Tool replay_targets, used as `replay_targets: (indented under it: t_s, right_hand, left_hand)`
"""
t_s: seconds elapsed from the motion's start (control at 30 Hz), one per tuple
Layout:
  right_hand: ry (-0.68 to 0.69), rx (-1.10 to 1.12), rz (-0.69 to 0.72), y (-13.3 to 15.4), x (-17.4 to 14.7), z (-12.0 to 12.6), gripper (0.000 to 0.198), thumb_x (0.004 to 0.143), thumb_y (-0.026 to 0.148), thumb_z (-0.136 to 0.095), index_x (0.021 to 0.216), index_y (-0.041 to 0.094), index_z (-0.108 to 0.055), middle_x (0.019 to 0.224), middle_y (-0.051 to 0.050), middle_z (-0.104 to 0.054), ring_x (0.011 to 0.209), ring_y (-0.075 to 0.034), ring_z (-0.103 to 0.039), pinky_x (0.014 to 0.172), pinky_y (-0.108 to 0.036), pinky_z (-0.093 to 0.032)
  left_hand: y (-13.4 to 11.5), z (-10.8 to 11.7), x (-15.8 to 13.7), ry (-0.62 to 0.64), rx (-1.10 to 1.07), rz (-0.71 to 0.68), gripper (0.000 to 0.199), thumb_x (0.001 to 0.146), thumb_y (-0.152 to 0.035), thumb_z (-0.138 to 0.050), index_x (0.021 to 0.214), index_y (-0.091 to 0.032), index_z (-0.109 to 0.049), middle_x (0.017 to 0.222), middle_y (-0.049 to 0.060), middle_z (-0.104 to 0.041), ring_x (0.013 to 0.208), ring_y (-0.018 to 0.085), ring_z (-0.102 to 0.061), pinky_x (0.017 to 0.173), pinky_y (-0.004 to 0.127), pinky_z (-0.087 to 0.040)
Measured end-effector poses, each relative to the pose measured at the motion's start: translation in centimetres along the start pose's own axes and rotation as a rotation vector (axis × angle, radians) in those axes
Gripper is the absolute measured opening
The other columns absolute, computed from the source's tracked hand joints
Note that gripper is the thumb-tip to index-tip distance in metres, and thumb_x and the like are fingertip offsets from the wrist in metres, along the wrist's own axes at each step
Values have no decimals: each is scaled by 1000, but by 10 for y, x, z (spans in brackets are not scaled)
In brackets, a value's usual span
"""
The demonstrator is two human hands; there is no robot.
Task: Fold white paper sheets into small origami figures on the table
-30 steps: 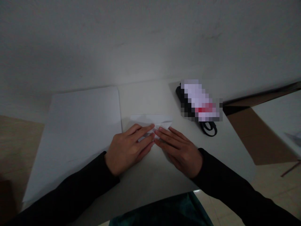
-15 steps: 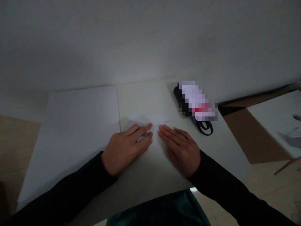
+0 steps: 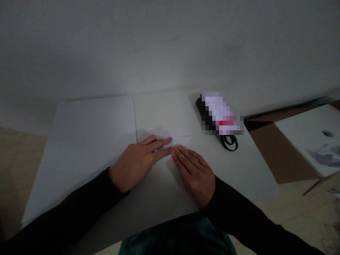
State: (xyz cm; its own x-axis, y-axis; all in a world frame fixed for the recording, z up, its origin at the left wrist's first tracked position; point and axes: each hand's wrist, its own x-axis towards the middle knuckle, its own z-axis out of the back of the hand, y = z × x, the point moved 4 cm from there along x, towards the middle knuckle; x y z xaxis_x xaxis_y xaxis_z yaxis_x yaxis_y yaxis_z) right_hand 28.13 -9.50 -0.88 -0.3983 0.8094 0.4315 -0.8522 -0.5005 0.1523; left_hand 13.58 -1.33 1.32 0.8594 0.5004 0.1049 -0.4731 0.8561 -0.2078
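Note:
A small piece of folded white paper [image 3: 183, 140] lies on the white table, with a long fold edge along its far side. My left hand [image 3: 139, 159] rests on its left and middle part, fingers stretched out and fingertips pressing down. My right hand [image 3: 195, 173] touches the near edge beside the left fingertips, its fingers straight and lying flat. The fingertips of both hands almost meet over a vertical crease. Part of the paper's near side is hidden under the fingers.
Large white sheets [image 3: 95, 134] cover the table's left side. A black item with a loop strap [image 3: 230, 142] and a blurred white-and-red face lies at the back right. Beyond the table [image 3: 247, 177] stands a cardboard box [image 3: 281, 156] with a white top. A grey wall [image 3: 159, 46] rises behind.
My right hand has moved left and nearer to me along the paper, toward the left fingertips. More of the paper's right part now shows. My left hand stays nearly in place.

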Motion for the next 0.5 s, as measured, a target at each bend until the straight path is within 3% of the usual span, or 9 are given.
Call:
replay_targets:
  t_s: [0.17,0.33,0.4,0.5]
  right_hand:
    - [-76,18,-43,11,-2,-2,35,87,3,-44,118,7,-59,128,-21,-57,131,-28,-44,99,-47,-47]
    - [-40,72,-20,6,-5,-1,40,84,1,-47,120,11,-59,133,-20,-53,132,-27,-42,100,-47,-45]
    - [-13,75,-5,0,-6,0,42,83,2,-47,121,14,-60,134,-18,-53,131,-26,-44,100,-45,-46]
    - [14,101,3,-12,-8,5,44,83,3,-44,122,18,-60,134,-14,-54,129,-23,-47,99,-43,-47]
  left_hand:
    - [-4,-1,1,-4,21,15,40,90,-11,-44,124,-28,-57,138,2,-51,114,19,-52,75,29,-54]
    - [-5,1,2,-18,23,14,37,89,-16,-47,125,-25,-56,137,5,-52,113,21,-53,76,31,-55]
    - [-3,3,0,6,-30,-59,40,86,-22,-52,127,-22,-54,139,8,-49,118,23,-52,87,37,-53]
    - [2,8,-5,90,-142,-200,58,77,-20,-59,133,-24,-47,145,8,-43,128,24,-44,108,47,-36]
